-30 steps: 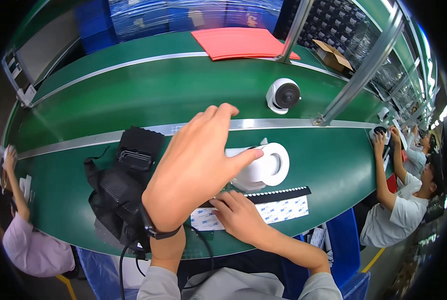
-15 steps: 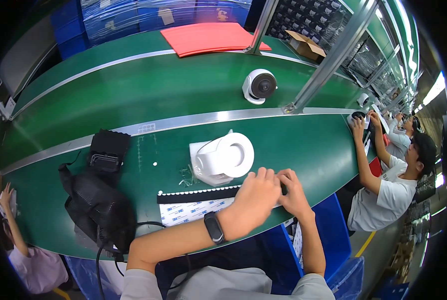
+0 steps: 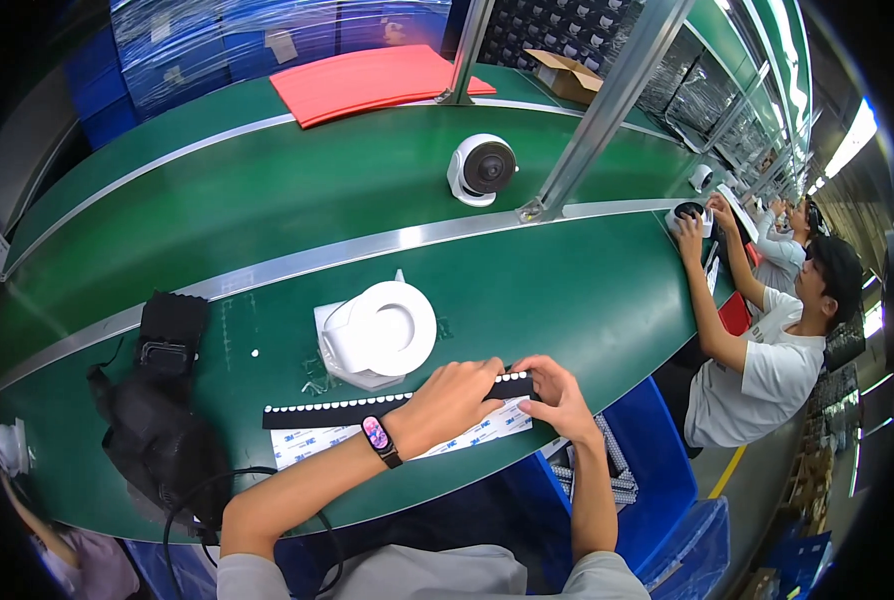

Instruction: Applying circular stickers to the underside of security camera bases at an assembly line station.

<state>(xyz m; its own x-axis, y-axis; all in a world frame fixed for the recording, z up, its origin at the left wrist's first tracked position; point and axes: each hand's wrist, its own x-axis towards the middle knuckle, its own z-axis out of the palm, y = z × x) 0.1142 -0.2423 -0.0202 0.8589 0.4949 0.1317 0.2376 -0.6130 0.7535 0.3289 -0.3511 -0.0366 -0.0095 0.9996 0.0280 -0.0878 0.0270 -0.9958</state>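
Way open rightward; left side obstructed
Green bench (image 3: pixel 567 275) lies open from the white device (image 3: pixel 357 340) to the co-worker (image 3: pixel 767 370); a metal post (image 3: pixel 607 108) rises behind; the black bag (image 3: pixel 162 440) blocks leftward; left hand (image 3: pixel 452 405) and right hand (image 3: pixel 559 397) occupy the near side

Matt black strip (image 3: pixel 332 414) (looks smooth).

- Laying left hand (image 3: pixel 449 405) across black strip (image 3: pixel 342 413)
- Curving right hand (image 3: pixel 564 402) at black strip's right end
- Seeing white device (image 3: pixel 369 333) beyond black strip, black bag (image 3: pixel 162 440) left
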